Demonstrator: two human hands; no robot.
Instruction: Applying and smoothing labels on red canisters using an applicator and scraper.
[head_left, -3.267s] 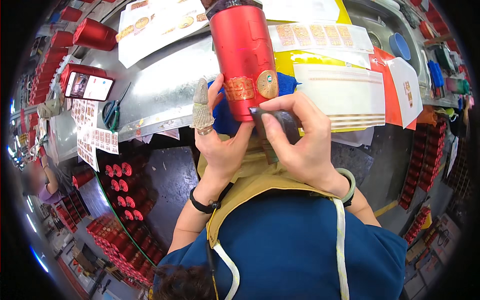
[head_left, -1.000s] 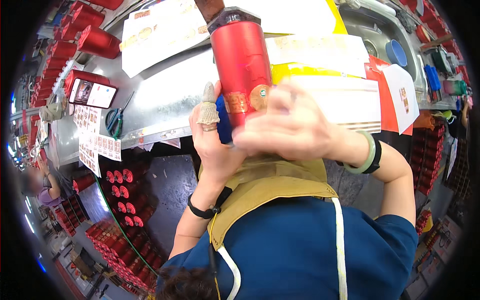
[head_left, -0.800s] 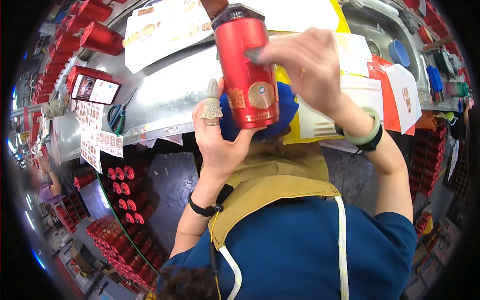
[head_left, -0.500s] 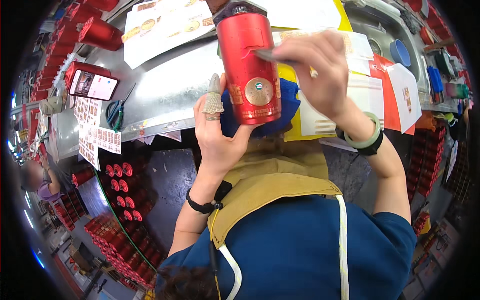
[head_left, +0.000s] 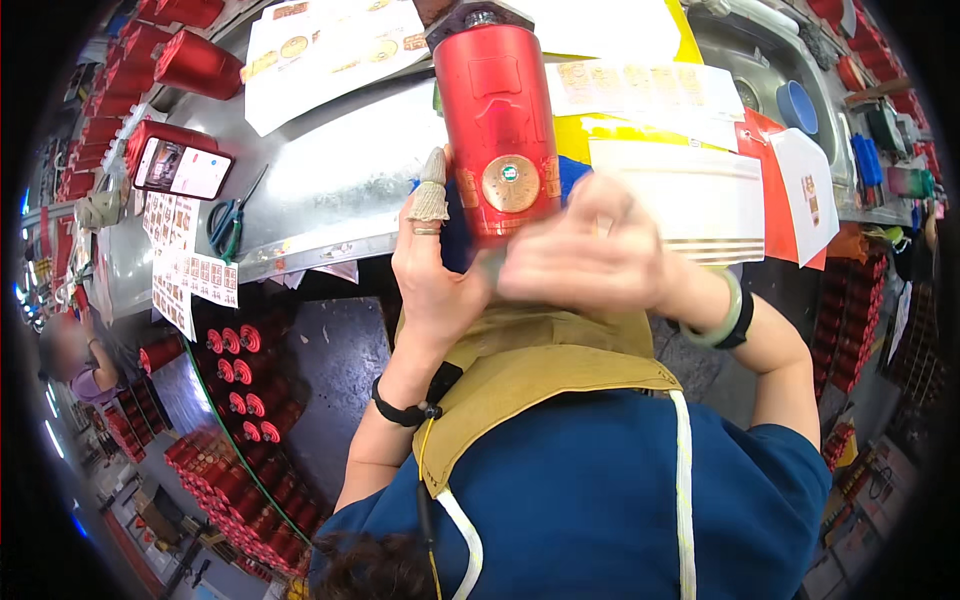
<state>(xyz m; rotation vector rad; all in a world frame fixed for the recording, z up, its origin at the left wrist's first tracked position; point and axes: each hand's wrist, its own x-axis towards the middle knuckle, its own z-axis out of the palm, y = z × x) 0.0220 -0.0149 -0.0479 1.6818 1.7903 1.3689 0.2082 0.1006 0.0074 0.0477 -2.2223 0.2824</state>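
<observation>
A glossy red bottle (head_left: 497,130) lies across the table edge with its dark neck end pointing away. It carries gold decals and a round gold medallion (head_left: 511,184) on its near half. A raised outline shows on the upper side. My left hand (head_left: 440,285) is closed round the bottle's near left side, one finger wearing a knitted cover with a grey tip (head_left: 430,190). Beside the bottle's near end, my right hand (head_left: 590,255) is smeared by motion. From its fingers a blurred thin grey tool (head_left: 490,264) reaches toward my left thumb.
A blue cloth (head_left: 573,172) lies under the bottle. Decal sheets (head_left: 335,65) and scissors (head_left: 229,222) sit left, near a phone (head_left: 184,168). Papers (head_left: 690,200) lie right, before a metal sink (head_left: 745,40) with a blue bowl (head_left: 797,106). Red bottles (head_left: 240,480) stand below left.
My right hand has moved down from the bottle's upper surface to its near end, with the grey tool. My left hand stays at the bottle, which has barely turned.
</observation>
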